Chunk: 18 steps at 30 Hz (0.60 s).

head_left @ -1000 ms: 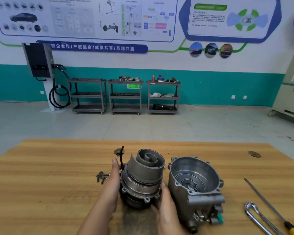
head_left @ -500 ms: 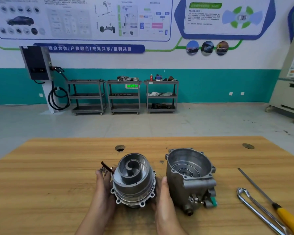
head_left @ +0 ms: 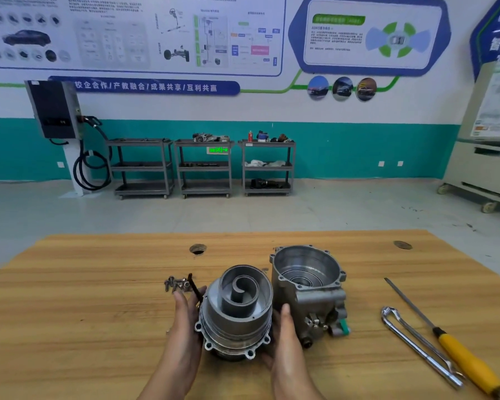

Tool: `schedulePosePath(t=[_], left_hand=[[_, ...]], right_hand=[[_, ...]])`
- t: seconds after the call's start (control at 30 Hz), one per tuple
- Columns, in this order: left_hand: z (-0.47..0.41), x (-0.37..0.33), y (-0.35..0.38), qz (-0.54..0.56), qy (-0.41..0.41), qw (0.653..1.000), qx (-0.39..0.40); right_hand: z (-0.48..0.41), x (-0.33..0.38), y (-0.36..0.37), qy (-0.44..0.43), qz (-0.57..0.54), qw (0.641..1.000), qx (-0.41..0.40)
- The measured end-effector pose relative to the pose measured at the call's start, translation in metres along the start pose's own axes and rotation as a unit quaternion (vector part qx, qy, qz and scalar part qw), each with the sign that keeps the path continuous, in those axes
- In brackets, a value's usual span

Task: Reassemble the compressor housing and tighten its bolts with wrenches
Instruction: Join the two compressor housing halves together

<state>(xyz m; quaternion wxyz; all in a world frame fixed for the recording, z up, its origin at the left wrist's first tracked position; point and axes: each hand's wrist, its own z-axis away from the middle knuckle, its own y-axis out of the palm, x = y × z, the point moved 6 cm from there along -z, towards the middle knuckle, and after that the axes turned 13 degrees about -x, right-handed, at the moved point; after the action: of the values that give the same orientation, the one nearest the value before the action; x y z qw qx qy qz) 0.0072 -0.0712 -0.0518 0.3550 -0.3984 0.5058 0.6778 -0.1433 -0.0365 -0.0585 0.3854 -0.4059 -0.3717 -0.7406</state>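
We hold the scroll section (head_left: pixel 237 310) between both hands near the front of the counter (head_left: pixel 84 313), spiral facing up. Whether its base rests on the wood or hangs just clear, we cannot tell. The left hand (head_left: pixel 185 310) presses flat on its left side with the fingers straight, a wide grip and not a closed one. The right hand (head_left: pixel 286 342) cups the other side with the thumb up the wall. Its other fingers are hidden under the flange, so we cannot say how far that grip curls.

The open housing (head_left: pixel 306 281) stands upright just to the right, mouth up, very close to or touching the scroll section. The two are not yet joined, and no bolt is in.

Here is what could go wrong, in our judgement:
- Held mostly by palm pressure, the heavy, smooth metal could slip and chip the spiral.
- If the spirals meet out of phase, or the flange holes miss the housing's lugs, forcing the halves together would jam them.
- A dark strip (head_left: pixel 195 288) stands by our left fingers — perhaps a seal or a key, we cannot tell — and it could get pinched in the joint.
- The loose bolts (head_left: pixel 176 284) lie just behind the left hand, where a careless sweep would scatter them.

The wrench (head_left: pixel 416 345) and the yellow-handled screwdriver (head_left: pixel 468 362) lie well apart on the right — untouched.
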Motion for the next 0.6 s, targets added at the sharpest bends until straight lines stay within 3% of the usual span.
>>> schedulePosePath(t=[0.23,0.43,0.6], left_hand=[[0.022,0.01,0.006,0.023,0.011,0.999,-0.02],[0.028,0.009,0.013,-0.022,0.025,0.997,-0.069],[0.023,0.013,0.011,-0.068,0.043,0.993,-0.084]], right_hand=[[-0.003,0.0,-0.02,-0.002,0.052,0.998,-0.024],[-0.002,0.022,-0.053,-0.066,0.162,0.985,-0.012],[-0.014,0.075,-0.115,-0.224,0.146,0.949,-0.167]])
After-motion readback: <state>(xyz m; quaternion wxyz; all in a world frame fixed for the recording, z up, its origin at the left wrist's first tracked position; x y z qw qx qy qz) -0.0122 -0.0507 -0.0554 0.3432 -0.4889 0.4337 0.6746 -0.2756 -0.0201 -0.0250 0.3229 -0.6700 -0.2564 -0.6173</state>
